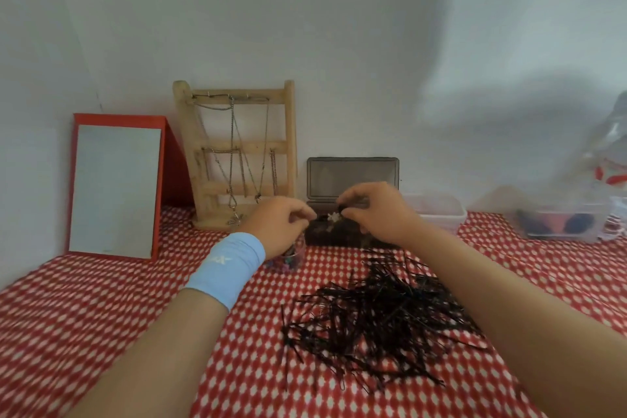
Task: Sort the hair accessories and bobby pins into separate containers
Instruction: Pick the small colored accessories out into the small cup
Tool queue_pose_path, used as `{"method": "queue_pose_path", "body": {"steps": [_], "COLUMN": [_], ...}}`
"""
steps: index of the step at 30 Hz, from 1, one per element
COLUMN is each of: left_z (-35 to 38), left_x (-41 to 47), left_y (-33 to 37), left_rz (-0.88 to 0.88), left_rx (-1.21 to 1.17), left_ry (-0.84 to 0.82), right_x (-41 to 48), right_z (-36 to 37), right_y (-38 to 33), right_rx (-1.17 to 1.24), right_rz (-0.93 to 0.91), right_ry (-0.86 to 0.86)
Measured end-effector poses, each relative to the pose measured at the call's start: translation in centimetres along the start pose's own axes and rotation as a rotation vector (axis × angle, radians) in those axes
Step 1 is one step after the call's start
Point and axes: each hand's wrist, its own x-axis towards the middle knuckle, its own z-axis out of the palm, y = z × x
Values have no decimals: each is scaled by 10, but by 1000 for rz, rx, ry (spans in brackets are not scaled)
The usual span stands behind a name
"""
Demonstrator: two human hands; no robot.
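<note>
A big heap of black bobby pins [376, 319] lies on the red-and-white cloth in front of me. Behind it stands a dark box [339, 234] with its lid [353, 176] raised. Both hands hover over the box. My right hand [376, 210] pinches a small dark hair accessory with a white flower [334, 216] at its fingertips. My left hand [281, 224], with a light blue wristband, has its fingertips closed at the same piece. Under the left wrist a small clear container of coloured hair bits [288, 260] peeks out, mostly hidden.
A wooden jewellery rack [237, 153] with chains and a red-framed mirror [115, 187] lean on the wall at the left. Right of the dark box stand a clear empty tub [441, 214] and a clear tub with dark and red items [559, 224].
</note>
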Motion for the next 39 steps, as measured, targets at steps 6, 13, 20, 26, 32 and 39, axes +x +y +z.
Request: {"method": "queue_pose_path", "body": {"steps": [6,13,20,26,32,39], "left_z": [27,72,101,81,87,113], "left_x": [6,-7,-33,-41,-30,-39], "left_y": [34,74,95,100,102,111], "left_rz": [110,230,241,191,192,186], "left_rx": [19,58,362,396,147,400], "left_ry": [-130,-369,-620,-739,-262,-554], "right_x": [-3,-49,-95,-119,-125,-128], "right_z": [-33,-59,-51,-44,-58,-97], "right_y": [21,34,69,60,27,54], "right_rx": [-81,-274,-537,-550,-361,-344], "right_rz": [88,136,353,358,205,344], "right_ry": [92,-7,-219,-529,-623,-382]}}
